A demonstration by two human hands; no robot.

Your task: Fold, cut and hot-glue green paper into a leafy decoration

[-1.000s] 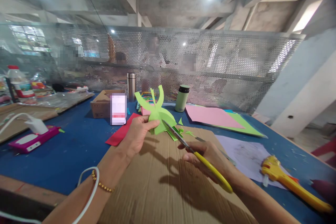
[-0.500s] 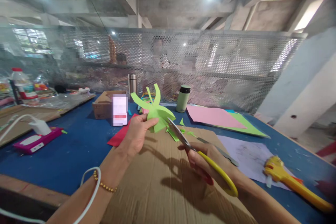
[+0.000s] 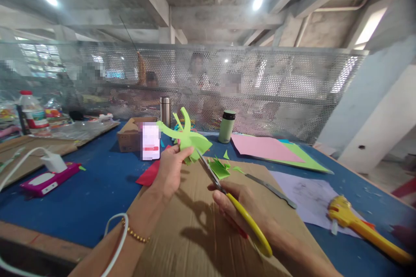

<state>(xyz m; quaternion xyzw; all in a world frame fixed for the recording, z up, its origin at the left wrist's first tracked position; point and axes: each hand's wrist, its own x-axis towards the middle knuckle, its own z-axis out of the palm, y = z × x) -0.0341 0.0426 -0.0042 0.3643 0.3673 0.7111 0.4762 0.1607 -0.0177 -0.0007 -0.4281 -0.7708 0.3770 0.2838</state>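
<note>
Pinched in the fingers of my left hand (image 3: 171, 165) is a bright green paper cutout (image 3: 191, 139) with curved strips spreading upward. My right hand (image 3: 238, 207) grips a pair of scissors (image 3: 248, 220) with yellow and red handles. The blade tips reach the lower right edge of the cutout; whether paper lies between them I cannot make out. Beneath the blades, green paper scraps (image 3: 220, 169) lie on the brown cardboard sheet (image 3: 175, 242). A grey metal blade tool (image 3: 271, 190) rests to the right of the scraps.
A yellow glue gun (image 3: 354, 220) lies at right beside lilac paper (image 3: 308, 190). Pink paper (image 3: 266, 148), a green tumbler (image 3: 226, 127) and a steel flask (image 3: 165, 111) are behind. A phone (image 3: 151, 142) leans against a cardboard box (image 3: 129, 136). At left lies a magenta power strip (image 3: 50, 180).
My right hand has moved left with the scissors, bringing their tips closer to my left fingers. The green cutout has turned slightly and shifted left in view.
</note>
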